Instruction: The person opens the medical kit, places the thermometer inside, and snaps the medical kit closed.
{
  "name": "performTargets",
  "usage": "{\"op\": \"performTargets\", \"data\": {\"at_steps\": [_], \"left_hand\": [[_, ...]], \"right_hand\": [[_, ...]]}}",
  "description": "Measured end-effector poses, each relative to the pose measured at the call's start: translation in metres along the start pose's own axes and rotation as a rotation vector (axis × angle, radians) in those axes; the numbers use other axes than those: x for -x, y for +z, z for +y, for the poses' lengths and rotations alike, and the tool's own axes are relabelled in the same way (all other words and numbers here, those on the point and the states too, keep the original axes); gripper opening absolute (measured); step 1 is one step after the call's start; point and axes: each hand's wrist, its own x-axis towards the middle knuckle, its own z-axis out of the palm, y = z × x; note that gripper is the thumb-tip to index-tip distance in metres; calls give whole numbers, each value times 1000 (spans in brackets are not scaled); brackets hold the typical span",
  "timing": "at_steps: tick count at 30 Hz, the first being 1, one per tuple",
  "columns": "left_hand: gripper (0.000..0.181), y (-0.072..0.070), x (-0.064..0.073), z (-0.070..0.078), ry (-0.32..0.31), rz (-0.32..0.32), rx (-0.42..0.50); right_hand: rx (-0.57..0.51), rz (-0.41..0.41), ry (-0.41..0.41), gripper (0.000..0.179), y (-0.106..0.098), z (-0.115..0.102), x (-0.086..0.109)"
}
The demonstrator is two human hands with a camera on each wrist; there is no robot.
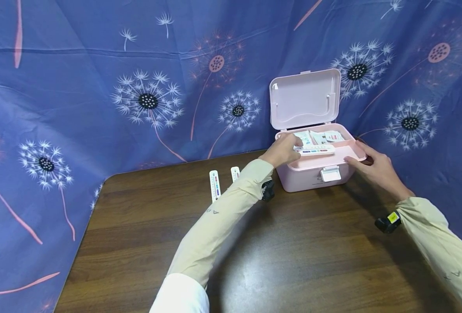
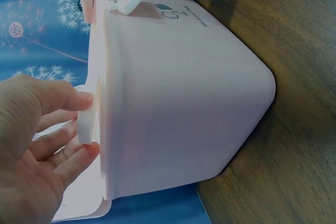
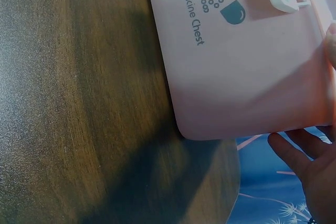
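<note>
A pale pink medicine chest [image 1: 310,180] stands on the table with its lid [image 1: 305,102] raised. My left hand [image 1: 280,150] is over the chest's left side. Between its thumb and fingers it pinches a flat white thermometer [image 1: 317,150] with a printed scale and coloured marks. That thermometer lies level over the tray opening; in the left wrist view only the white edge of the thermometer [image 2: 85,124] shows at the rim. My right hand [image 1: 379,171] grips the chest's right rim, thumb at the front and fingers along the side.
White packets [image 1: 326,137] fill the chest's rear compartment. A white latch [image 1: 330,173] sticks out at the front. Two similar white strips, one a thermometer [image 1: 214,184] and another thermometer [image 1: 235,173], lie on the brown table [image 1: 144,226], partly behind my left sleeve. A blue dandelion-print cloth [image 1: 98,95] hangs behind.
</note>
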Motion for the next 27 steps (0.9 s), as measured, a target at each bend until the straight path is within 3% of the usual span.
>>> {"op": "performTargets", "data": {"at_steps": [13,19,24,27], "left_hand": [[29,8,0,3,-47,25,28],[21,9,1,6,-17,45,-18],[4,13,1,8,-43,70,-52],[9,16,2,9,-54,83,-114]], "right_hand": [[-10,3,-4,72,2,0,2],[-20,8,-11,72,3,0,2],[-18,9,-12,72,2,0,2],[-18,6,-8,72,2,-1,2]]}}
